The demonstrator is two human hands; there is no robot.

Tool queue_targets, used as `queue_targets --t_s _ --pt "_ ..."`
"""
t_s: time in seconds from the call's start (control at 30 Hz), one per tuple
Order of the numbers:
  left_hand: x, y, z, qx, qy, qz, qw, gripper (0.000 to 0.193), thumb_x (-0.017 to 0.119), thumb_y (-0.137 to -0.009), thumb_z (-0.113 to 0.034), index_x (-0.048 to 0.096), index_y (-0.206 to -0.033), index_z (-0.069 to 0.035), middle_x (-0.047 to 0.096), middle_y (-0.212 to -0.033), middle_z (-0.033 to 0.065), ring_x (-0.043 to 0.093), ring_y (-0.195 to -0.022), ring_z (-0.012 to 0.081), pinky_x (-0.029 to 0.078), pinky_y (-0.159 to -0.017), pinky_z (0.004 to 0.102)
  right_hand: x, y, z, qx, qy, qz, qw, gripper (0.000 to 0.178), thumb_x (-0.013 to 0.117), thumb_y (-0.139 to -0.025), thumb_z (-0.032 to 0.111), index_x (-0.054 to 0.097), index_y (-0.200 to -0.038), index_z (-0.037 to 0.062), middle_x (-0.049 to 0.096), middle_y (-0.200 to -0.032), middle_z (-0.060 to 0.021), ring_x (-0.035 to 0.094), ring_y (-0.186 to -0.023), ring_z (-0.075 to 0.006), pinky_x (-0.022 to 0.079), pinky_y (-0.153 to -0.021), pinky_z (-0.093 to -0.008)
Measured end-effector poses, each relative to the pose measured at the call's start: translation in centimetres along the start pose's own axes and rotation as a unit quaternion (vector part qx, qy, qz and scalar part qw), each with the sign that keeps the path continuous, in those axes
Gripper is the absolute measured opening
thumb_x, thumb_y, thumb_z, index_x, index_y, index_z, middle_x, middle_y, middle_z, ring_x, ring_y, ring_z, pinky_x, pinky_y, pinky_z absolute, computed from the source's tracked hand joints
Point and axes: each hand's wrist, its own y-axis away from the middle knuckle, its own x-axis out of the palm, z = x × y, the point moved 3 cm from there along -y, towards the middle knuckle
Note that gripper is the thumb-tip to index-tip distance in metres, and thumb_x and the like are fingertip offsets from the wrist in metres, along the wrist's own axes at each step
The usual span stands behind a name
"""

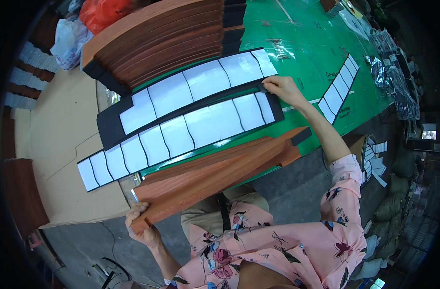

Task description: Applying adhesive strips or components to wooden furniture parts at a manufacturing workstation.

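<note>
L hand [144, 227] clasps brown plank [215, 185]; R hand [282, 90] prob. pinching black strip [276, 107] to separate it; next calls for clean lift.

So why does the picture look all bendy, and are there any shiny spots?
In the head view, the wide lens bends the stacked brown boards into curves and leaves the corners black; also there, white glare streaks the green table, and the right edge looks dim.
</note>
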Motion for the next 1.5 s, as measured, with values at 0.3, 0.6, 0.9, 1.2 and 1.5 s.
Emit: queue_targets --t_s 0.3,0.6,0.9,1.2,1.5 --pt "-1.2 0.6 -1.2 -0.113 -0.083 -0.061 0.988 0.029 0.062 -0.087 -0.02 0.058 -0.102 0.004 0.063 -0.098 0.0141 0.061 -0.089 0.0198 0.05 -0.077 0.0317 -3.2 3.5 0.2 0.012 -0.432 -0.102 0.896 0.024 0.056 -0.089 0.026 0.053 -0.098 0.0031 0.06 -0.092 -0.0087 0.06 -0.085 -0.0168 0.051 -0.077 -0.0317" --pt "-0.4 -1.4 -1.6 -0.114 -0.014 0.023 0.993 0.028 0.064 -0.079 -0.003 0.06 -0.106 0.0 0.06 -0.102 0.0083 0.057 -0.09 0.0142 0.046 -0.079 0.0264 -0.3 13.5 16.8 -0.216 -0.48 -0.011 0.85 0.032 0.061 -0.087 0.021 0.056 -0.11 -0.001 0.061 -0.094 -0.008 0.06 -0.086 -0.0155 0.051 -0.078 -0.0269" --pt "-0.4 -2.5 -4.0 -0.015 0.002 0.05 0.999 0.03 0.069 -0.078 -0.008 0.059 -0.106 -0.002 0.058 -0.103 0.0062 0.053 -0.099 0.0157 0.04 -0.088 0.0285 11.3 15.7 31.7 -0.401 -0.103 -0.07 0.908 0.018 0.063 -0.078 0.002 0.06 -0.095 -0.0014 0.062 -0.09 -0.01 0.062 -0.08 -0.0204 0.049 -0.069 -0.0282" --pt "-0.5 -2.9 -4.2 0.047 -0.002 0.052 0.998 0.023 0.067 -0.08 -0.009 0.061 -0.101 -0.003 0.061 -0.1 0.0072 0.056 -0.093 0.0163 0.043 -0.082 0.0278 12.5 16.8 33.8 -0.441 0.055 -0.135 0.886 0.022 0.067 -0.073 0.004 0.061 -0.094 0.0021 0.061 -0.092 -0.0102 0.062 -0.08 -0.0255 0.051 -0.065 -0.0333" --pt "-0.5 -3.3 -4.1 0.042 -0.026 0.057 0.997 0.022 0.066 -0.08 -0.013 0.062 -0.099 -0.002 0.061 -0.098 0.0077 0.058 -0.091 0.018 0.044 -0.08 0.0285 12.8 16.8 33.9 -0.448 0.13 -0.154 0.871 0.022 0.068 -0.071 0.006 0.061 -0.091 0.0015 0.062 -0.09 -0.0101 0.061 -0.08 -0.0254 0.051 -0.066 -0.0334"
